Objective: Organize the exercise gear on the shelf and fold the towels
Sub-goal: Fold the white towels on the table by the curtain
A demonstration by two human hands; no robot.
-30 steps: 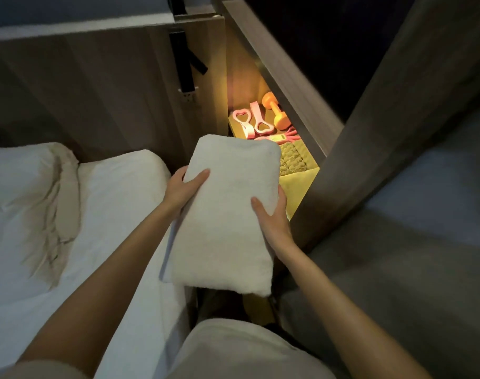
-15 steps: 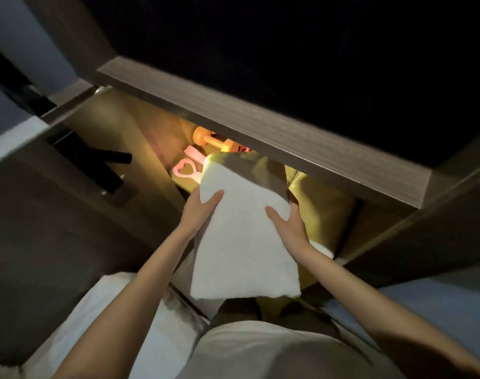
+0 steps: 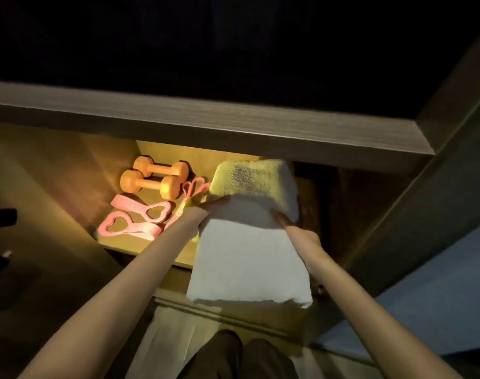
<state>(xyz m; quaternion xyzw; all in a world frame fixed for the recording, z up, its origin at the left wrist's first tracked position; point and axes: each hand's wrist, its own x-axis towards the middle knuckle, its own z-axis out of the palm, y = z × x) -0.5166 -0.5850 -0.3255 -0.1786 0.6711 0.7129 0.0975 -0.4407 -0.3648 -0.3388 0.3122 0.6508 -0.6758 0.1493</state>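
Note:
A folded white towel [image 3: 249, 250] is halfway into the lit shelf compartment [image 3: 129, 243], its far end glowing yellow under the light. My left hand [image 3: 206, 210] grips its left edge and my right hand [image 3: 290, 222] grips its right edge; most fingers of both are hidden by the towel. Left of the towel lie two orange dumbbells [image 3: 151, 183] at the back. In front of them are pink heart-handled resistance bands [image 3: 135, 221]. A further pink band [image 3: 193, 188] sits against the towel's left edge.
A thick wooden shelf board [image 3: 233, 127] overhangs the compartment just above the towel. A wooden upright [image 3: 414, 220] closes it on the right. Everything above the board is dark. My knees [image 3: 239, 356] are at the bottom.
Both hands have carried the towel forward from over the bed into the shelf compartment. My view has turned and closed in on the shelf, so the dumbbells and pink bands now show fully.

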